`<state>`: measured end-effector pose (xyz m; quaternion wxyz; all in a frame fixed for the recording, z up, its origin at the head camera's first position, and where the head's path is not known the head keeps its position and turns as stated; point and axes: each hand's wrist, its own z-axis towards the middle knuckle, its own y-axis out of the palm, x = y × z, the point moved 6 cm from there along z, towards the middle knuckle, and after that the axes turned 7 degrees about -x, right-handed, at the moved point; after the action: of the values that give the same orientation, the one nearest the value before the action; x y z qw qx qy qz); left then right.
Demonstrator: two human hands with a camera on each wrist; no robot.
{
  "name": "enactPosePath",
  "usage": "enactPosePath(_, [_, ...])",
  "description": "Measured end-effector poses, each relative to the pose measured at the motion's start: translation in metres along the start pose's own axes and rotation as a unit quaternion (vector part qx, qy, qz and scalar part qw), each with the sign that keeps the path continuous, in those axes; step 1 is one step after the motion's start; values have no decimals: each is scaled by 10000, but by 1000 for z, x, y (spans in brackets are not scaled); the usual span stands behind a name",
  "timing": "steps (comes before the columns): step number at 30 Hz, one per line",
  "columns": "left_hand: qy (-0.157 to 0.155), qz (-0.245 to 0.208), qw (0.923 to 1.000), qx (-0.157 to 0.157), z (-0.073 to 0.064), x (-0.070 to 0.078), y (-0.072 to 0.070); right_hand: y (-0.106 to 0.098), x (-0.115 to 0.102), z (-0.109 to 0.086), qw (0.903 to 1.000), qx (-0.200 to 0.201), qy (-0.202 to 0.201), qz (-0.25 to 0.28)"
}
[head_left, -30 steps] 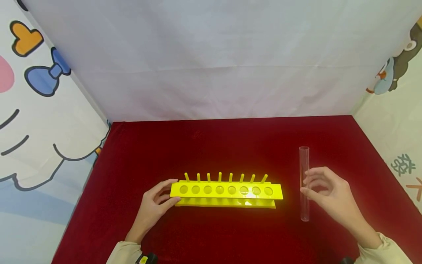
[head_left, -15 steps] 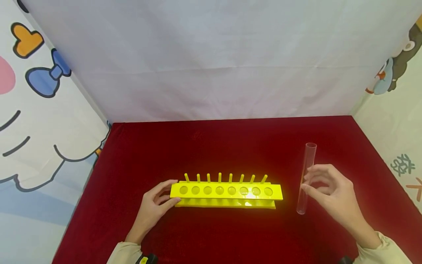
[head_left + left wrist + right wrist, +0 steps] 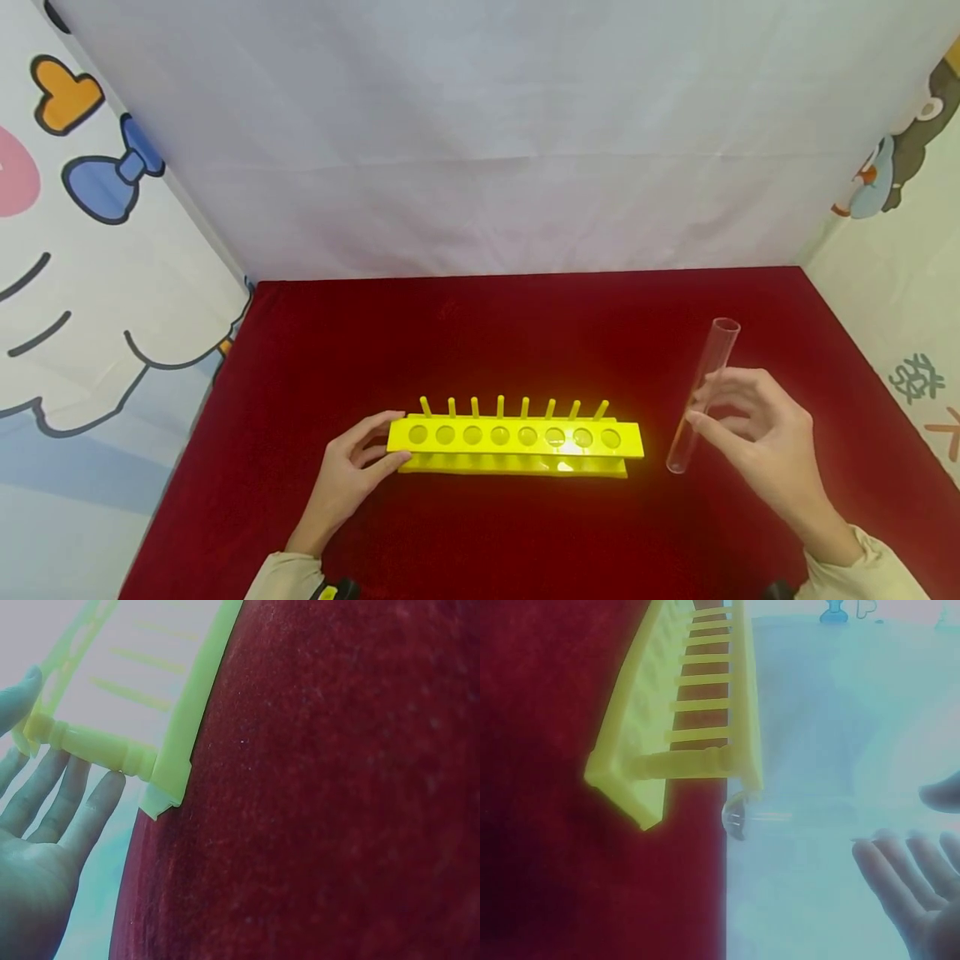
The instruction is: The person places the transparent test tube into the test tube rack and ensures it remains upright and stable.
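A yellow test tube rack (image 3: 514, 448) stands on the dark red cloth in the head view, with a row of round holes and several upright pegs behind them. My left hand (image 3: 345, 479) grips the rack's left end between thumb and fingers; the left wrist view shows its fingertips at the end post (image 3: 97, 746). To the right of the rack, my right hand (image 3: 772, 450) pinches a clear test tube (image 3: 712, 354) around its middle. The tube leans, its open top to the right and its rounded bottom (image 3: 735, 817) down toward the rack's right end, apart from it.
Dark red cloth (image 3: 480, 333) covers the table. A pale sheet (image 3: 480, 150) hangs behind its far edge. Printed cartoon panels stand at the left (image 3: 82, 292) and right (image 3: 885, 275) sides.
The test tube has tilted: its top swings right and its bottom left and up. My right hand has shifted slightly up and right. Left hand and rack hold still.
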<state>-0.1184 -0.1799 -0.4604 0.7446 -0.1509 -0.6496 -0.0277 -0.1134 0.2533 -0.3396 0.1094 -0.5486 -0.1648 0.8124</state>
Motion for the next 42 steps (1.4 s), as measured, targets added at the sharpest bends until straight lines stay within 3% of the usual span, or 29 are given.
enactPosePath(4, [13, 30, 10000, 1, 0, 2, 1, -1, -2, 0, 9998, 106, 61, 132])
enactPosePath(10, [6, -47, 10000, 38, 0, -1, 1, -1, -10, 4, 9916, 103, -763, 1039])
enactPosePath(20, [-49, -87, 9999, 15, 1, 1, 2, 2, -20, 8, 9780, 122, -1373, 1566])
enactPosePath(30, [31, -64, 10000, 15, 2, 1, 3, 7, -30, 11, 9708, 66, -1676, 1715])
enactPosePath(42, [68, -97, 9999, 50, 0, 0, 2, 15, -29, 14, 9709, -7, -1749, 1635])
